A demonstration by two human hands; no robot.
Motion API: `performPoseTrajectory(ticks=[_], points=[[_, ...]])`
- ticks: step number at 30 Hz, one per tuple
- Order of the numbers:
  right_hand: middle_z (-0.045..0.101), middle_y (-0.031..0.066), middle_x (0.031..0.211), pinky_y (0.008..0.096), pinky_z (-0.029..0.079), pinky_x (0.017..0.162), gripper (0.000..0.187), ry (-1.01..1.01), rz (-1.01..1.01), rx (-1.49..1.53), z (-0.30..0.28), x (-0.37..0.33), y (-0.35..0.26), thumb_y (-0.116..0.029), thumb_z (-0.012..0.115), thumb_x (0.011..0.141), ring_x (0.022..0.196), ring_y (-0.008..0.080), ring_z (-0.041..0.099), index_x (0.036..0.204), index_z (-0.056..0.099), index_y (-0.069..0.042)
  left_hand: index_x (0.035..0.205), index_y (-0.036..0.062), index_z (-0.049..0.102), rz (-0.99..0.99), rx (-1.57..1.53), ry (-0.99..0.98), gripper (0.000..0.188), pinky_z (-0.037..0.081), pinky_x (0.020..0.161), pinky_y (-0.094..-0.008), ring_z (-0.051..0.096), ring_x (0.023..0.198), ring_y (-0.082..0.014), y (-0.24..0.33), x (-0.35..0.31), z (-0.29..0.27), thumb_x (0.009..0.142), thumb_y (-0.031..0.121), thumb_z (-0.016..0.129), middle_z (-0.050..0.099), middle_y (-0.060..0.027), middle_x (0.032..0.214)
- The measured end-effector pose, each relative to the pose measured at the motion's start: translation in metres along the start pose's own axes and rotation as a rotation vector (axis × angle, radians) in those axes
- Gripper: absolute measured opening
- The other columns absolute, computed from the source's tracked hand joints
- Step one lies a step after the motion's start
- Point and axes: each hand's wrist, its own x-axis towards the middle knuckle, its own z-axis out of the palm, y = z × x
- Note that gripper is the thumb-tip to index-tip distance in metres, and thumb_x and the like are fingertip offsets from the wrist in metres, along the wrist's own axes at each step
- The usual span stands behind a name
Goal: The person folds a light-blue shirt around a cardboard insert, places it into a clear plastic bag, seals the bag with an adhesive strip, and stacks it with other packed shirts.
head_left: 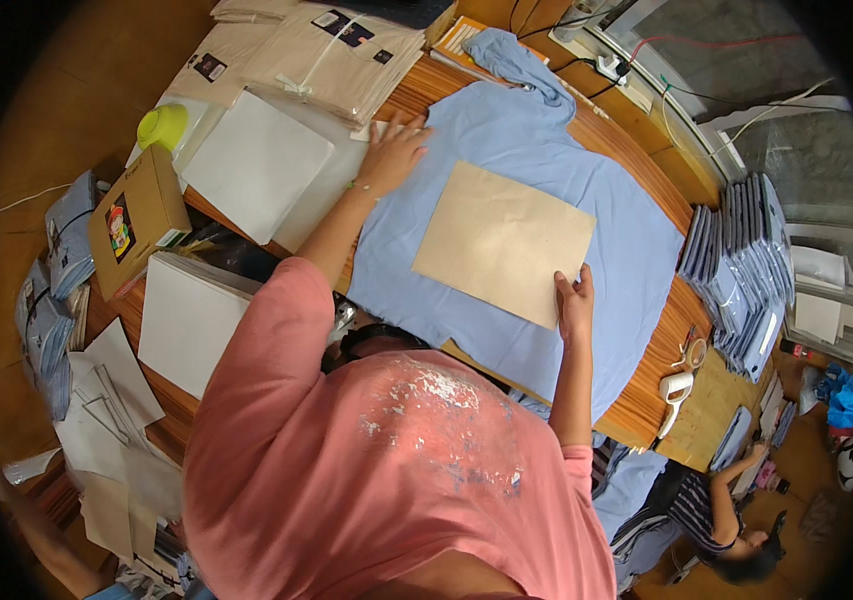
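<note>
A light blue shirt [507, 130] lies spread over the wooden table, its collar end bunched at the far side. On top of it sits a tan cardboard sheet [504, 240], slightly tilted to the right. My right hand [575, 300] pinches the sheet's near right edge between thumb and fingers. Fingers apart, my left hand [394, 157] rests at the shirt's far left edge, beside a small white slip [377, 131]. Nothing shows in its grasp. Left of that hand lie large white sheets [259, 160].
Packed beige bundles [347, 60] stand at the back left, near a brown box [137, 212] and a lime bowl [162, 126]. Right are stacked folded shirts [739, 270], scissors [693, 349] and a white handheld device [676, 388]. A co-worker [717, 520] is at lower right.
</note>
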Motion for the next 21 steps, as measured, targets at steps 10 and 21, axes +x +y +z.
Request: performPoseTrajectory(ticks=[10, 21], points=[[0.060, 0.0117, 0.105, 0.0305, 0.047, 0.082, 0.029, -0.016, 0.097, 0.051, 0.051, 0.046, 0.019, -0.004, 0.054, 0.090, 0.092, 0.0170, 0.059, 0.117, 0.045, -0.001, 0.129, 0.0245, 0.052, -0.213, 0.158, -0.112, 0.039, 0.017, 0.103, -0.0654, 0.023, 0.135, -0.0363, 0.021, -0.072, -0.047, 0.089, 0.022, 0.051, 0.033, -0.0086, 0.144], [0.059, 0.0051, 0.086, 0.0262, 0.042, 0.056, 0.024, -0.028, 0.116, -0.041, 0.056, 0.060, 0.026, -0.007, 0.057, 0.088, 0.066, 0.0108, 0.051, 0.109, 0.047, -0.001, 0.141, 0.0208, 0.036, -0.179, -0.114, -0.223, 0.065, 0.015, 0.107, -0.0604, 0.014, 0.137, -0.0401, 0.116, -0.103, -0.046, 0.079, 0.007, 0.050, 0.018, -0.0170, 0.149]])
